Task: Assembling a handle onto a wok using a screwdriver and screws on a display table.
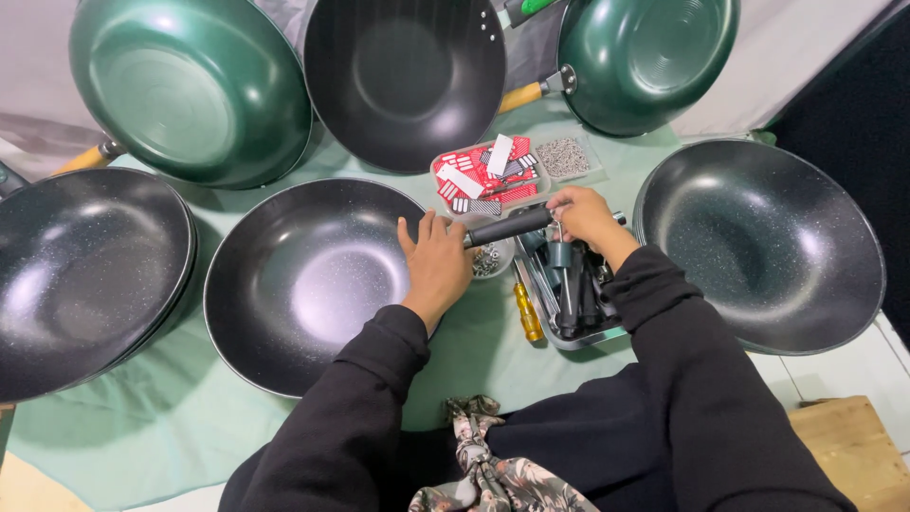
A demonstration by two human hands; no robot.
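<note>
Handle: I see a black handle (507, 228) lying almost level across the view, its long axis running left to right with the right end tipped slightly up and away from me.
Handle position: it bridges the gap between my two hands, above the small dish of screws (490, 258) and just in front of the red parts box (488, 177).
Left hand: my left hand (436, 263) rests flat, fingers spread, on the right rim of the black wok (308, 280); its fingertips sit at the handle's left end, touching or just beside it, I cannot tell which.
Right hand: my right hand (583, 216) is closed over the handle's right end, fingers curled down around it.
Nearer hand: the right one holds the handle; the left only meets its near tip.
Wok to handle: the handle's left end points at the wok's rim, right where my left hand presses.
Tool tray: a metal tray (569, 284) of dark tools lies just under my right wrist, with a yellow screwdriver (528, 313) beside its left edge.
Around: green and black woks ring the green cloth (161, 417), well apart from the handle.
</note>
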